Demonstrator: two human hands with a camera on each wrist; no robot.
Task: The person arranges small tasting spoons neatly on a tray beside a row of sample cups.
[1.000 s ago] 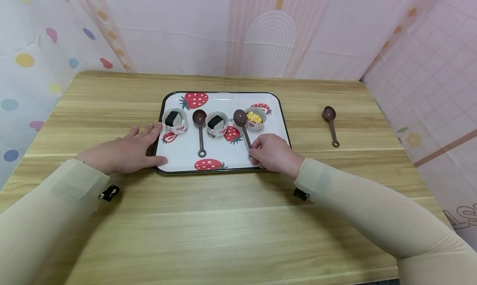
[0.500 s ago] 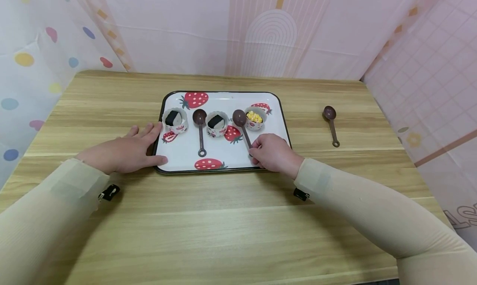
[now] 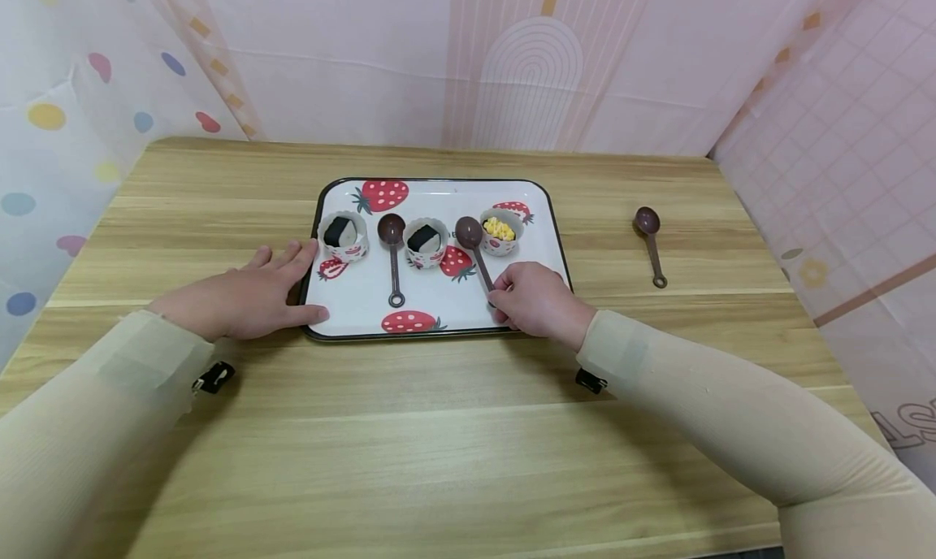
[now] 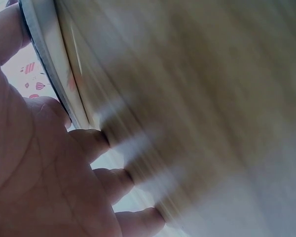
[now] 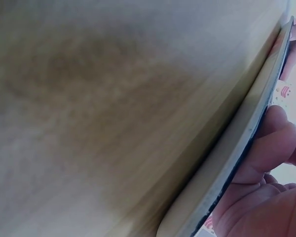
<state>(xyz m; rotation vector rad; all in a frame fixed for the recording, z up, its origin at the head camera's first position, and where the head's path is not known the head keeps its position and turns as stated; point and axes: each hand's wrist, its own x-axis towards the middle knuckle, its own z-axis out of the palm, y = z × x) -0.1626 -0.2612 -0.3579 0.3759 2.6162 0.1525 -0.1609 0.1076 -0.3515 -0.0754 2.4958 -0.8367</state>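
Observation:
My right hand [image 3: 537, 299] pinches the handle end of a brown measuring spoon [image 3: 470, 234], whose round bowl is turned underside up beside the cup of yellow bits [image 3: 500, 231]. Below it is a white strawberry-print tray [image 3: 351, 307] with a dark rim. My left hand [image 3: 249, 295] rests at the tray's left edge, fingers spread and thumb over the rim; its palm shows in the left wrist view. Another brown measuring spoon [image 3: 396, 276] lies on the tray, bowl up, between two paper cups, a left cup [image 3: 345, 236] and a middle cup [image 3: 426, 244], each with a black-and-white rice-ball-like piece.
A third brown measuring spoon [image 3: 652, 250] lies on the wooden table [image 3: 439, 445], right of the tray. A patterned curtain [image 3: 351, 63] stands behind the table and along both sides.
The bowl of the pinched measuring spoon has shifted slightly left, away from the cup of yellow bits. Both hands have stayed in place.

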